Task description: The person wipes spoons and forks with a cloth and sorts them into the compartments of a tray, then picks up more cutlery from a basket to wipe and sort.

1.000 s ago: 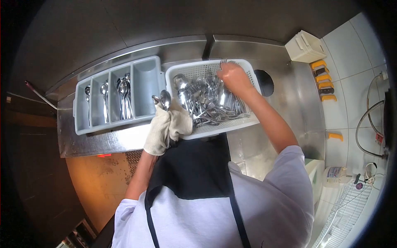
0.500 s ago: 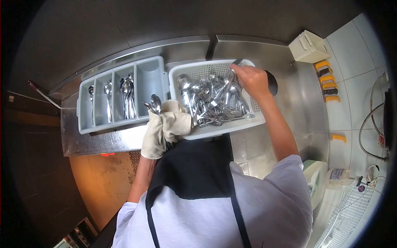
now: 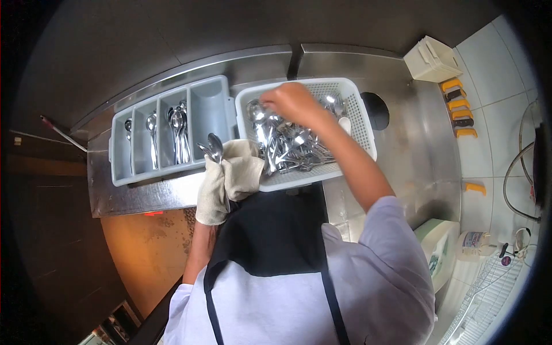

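Note:
My left hand [image 3: 221, 187] is wrapped in a beige cloth [image 3: 241, 167]. It is closed around a few spoons [image 3: 215, 146] whose bowls stick up above the cloth. My right hand [image 3: 293, 103] is over the back left part of a white perforated basket [image 3: 365, 138], fingers curled down among the cutlery. What its fingertips touch is hidden. Jumbled forks and spoons [image 3: 287, 146] fill the basket. To the left stands a grey divided cutlery tray [image 3: 210, 109]. Three of its compartments hold spoons [image 3: 179, 132]; the right one shows no cutlery.
Both containers rest on a steel counter [image 3: 408, 167] with a raised back edge. A round black opening [image 3: 375, 111] lies right of the basket. A cream plastic bin [image 3: 432, 59] stands in the back right corner, near yellow-handled tools [image 3: 460, 104] on the tiled wall.
My right hand has moved left across the basket, from its back right corner to its back left part. My left hand still holds the spoons in the cloth.

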A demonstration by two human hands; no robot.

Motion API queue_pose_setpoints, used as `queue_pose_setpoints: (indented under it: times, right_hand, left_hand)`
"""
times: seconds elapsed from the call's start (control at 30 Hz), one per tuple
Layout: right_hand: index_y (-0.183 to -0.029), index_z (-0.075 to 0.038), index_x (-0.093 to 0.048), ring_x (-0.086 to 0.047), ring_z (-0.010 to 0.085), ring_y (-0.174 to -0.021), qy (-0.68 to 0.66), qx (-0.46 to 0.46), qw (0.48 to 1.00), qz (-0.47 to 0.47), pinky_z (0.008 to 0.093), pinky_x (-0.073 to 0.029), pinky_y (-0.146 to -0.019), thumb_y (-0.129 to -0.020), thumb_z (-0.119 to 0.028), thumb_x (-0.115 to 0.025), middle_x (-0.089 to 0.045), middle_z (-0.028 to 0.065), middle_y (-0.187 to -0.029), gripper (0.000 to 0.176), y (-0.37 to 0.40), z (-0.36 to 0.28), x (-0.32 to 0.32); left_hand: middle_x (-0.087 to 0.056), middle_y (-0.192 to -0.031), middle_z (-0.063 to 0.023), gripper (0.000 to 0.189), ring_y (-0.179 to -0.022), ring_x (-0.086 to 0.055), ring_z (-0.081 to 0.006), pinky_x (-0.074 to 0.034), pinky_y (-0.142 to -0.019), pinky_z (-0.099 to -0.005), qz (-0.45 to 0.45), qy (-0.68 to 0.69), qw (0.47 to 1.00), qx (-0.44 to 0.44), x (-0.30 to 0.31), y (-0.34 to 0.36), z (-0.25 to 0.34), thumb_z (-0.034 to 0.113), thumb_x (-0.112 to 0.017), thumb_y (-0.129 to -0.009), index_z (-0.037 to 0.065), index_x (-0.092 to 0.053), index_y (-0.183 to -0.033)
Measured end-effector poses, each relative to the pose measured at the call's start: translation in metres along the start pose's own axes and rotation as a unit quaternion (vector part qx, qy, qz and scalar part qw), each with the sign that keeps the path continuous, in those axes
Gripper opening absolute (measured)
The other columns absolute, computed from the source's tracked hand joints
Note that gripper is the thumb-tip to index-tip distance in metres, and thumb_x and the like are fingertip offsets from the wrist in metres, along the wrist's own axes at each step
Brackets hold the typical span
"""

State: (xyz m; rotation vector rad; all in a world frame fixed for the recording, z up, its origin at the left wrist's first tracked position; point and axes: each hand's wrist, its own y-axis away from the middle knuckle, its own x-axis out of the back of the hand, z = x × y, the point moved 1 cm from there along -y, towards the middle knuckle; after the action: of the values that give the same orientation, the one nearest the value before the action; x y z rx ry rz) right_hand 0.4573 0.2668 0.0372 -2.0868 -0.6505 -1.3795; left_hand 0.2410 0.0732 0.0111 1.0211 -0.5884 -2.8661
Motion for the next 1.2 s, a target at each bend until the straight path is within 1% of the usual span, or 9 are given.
queue_pose_setpoints:
  times: [0.1,0.23,0.27,0.33,0.53,0.73,0.83,0.93,1.2]
  right_hand:
    - [-0.103,-0.014,-0.074,-0.068,0.0356,-0.087,-0.014,-0.014,0.999,0.033,0.0469,-0.053,-0.075,-0.085,-0.025,-0.068,-0.072,0.0170,-0.091,0.022,0.001,0.002,-0.026]
    - [-0.099,-0.011,-0.072,-0.068,0.0358,-0.088,0.019,-0.142,0.977,-0.161,0.0453,-0.053,-0.077,-0.080,-0.034,-0.074,-0.071,0.0159,-0.090,0.029,0.053,0.033,-0.012]
    - [-0.096,-0.010,-0.071,-0.068,0.0360,-0.088,0.030,-0.171,0.955,-0.241,0.0448,-0.053,-0.077,-0.078,-0.036,-0.075,-0.071,0.0156,-0.089,0.032,0.074,0.038,-0.009]
    - [-0.085,-0.006,-0.069,-0.068,0.0368,-0.084,0.022,-0.097,0.967,-0.235,0.0469,-0.052,-0.074,-0.076,-0.034,-0.075,-0.071,0.0153,-0.084,0.029,0.124,0.045,-0.022]
    - [-0.096,-0.005,-0.071,-0.068,0.0384,-0.082,0.035,-0.115,0.980,-0.159,0.0469,-0.053,-0.076,-0.081,-0.027,-0.073,-0.071,0.0178,-0.085,0.027,0.159,0.050,-0.054]
    - [-0.100,-0.006,-0.071,-0.067,0.0378,-0.084,-0.170,-0.129,0.977,-0.015,0.0460,-0.052,-0.077,-0.087,-0.030,-0.069,-0.071,0.0175,-0.089,0.027,0.106,0.038,-0.038]
    - [-0.105,-0.005,-0.070,-0.068,0.0357,-0.086,-0.232,-0.160,0.959,-0.018,0.0448,-0.052,-0.078,-0.087,-0.034,-0.071,-0.072,0.0146,-0.090,0.034,0.095,0.031,-0.037]
    - [-0.107,-0.005,-0.069,-0.068,0.0343,-0.091,-0.152,-0.191,0.963,-0.115,0.0434,-0.052,-0.081,-0.082,-0.036,-0.076,-0.072,0.0129,-0.095,0.040,0.119,0.045,-0.028]
    - [-0.091,-0.005,-0.066,-0.063,0.0355,-0.101,-0.027,-0.218,0.966,-0.138,0.0461,-0.051,-0.082,-0.074,-0.024,-0.081,-0.066,0.0145,-0.101,0.029,0.180,0.053,-0.039]
  left_hand:
    - [-0.062,-0.102,-0.0048,0.044,-0.082,-0.064,-0.0115,-0.055,-0.064,-0.0232,0.042,0.030,0.999,0.017,-0.007,0.003,0.004,0.039,-0.037,-0.109,0.008,-0.044,-0.139]
    - [-0.064,-0.116,-0.0119,0.046,-0.097,-0.068,-0.0206,-0.059,-0.082,-0.0327,-0.025,0.125,0.991,0.049,0.028,0.001,-0.003,0.041,-0.042,-0.107,0.005,-0.047,-0.135]
    - [-0.063,-0.114,-0.0103,0.046,-0.093,-0.067,-0.0177,-0.058,-0.074,-0.0303,0.013,0.118,0.992,0.042,0.017,0.005,0.001,0.039,-0.041,-0.107,0.006,-0.044,-0.139]
    - [-0.062,-0.111,-0.0069,0.046,-0.085,-0.065,-0.0118,-0.057,-0.059,-0.0253,0.089,0.102,0.990,0.027,-0.015,0.014,0.014,0.035,-0.040,-0.108,0.008,-0.040,-0.145]
    - [-0.062,-0.113,-0.0067,0.048,-0.092,-0.066,-0.0175,-0.059,-0.068,-0.0289,0.003,0.148,0.989,0.018,0.020,-0.001,-0.010,0.036,-0.042,-0.107,0.008,-0.039,-0.147]
    - [-0.062,-0.109,-0.0063,0.046,-0.089,-0.066,-0.0177,-0.059,-0.070,-0.0311,0.016,0.137,0.989,0.043,0.004,-0.002,-0.014,0.040,-0.041,-0.107,0.008,-0.045,-0.140]
    - [-0.058,-0.131,-0.0123,0.051,-0.116,-0.062,-0.0242,-0.054,-0.097,-0.0397,-0.050,0.130,0.989,0.056,0.015,-0.007,-0.017,0.043,-0.037,-0.107,0.008,-0.042,-0.144]
    - [-0.063,-0.114,-0.0091,0.044,-0.090,-0.067,-0.0202,-0.059,-0.070,-0.0309,-0.003,0.141,0.988,0.064,0.017,-0.006,-0.021,0.042,-0.040,-0.107,0.008,-0.047,-0.135]
    - [-0.060,-0.123,-0.0111,0.050,-0.102,-0.067,-0.0234,-0.060,-0.079,-0.0333,0.014,0.121,0.992,0.038,0.006,-0.002,-0.011,0.041,-0.040,-0.107,0.010,-0.037,-0.146]
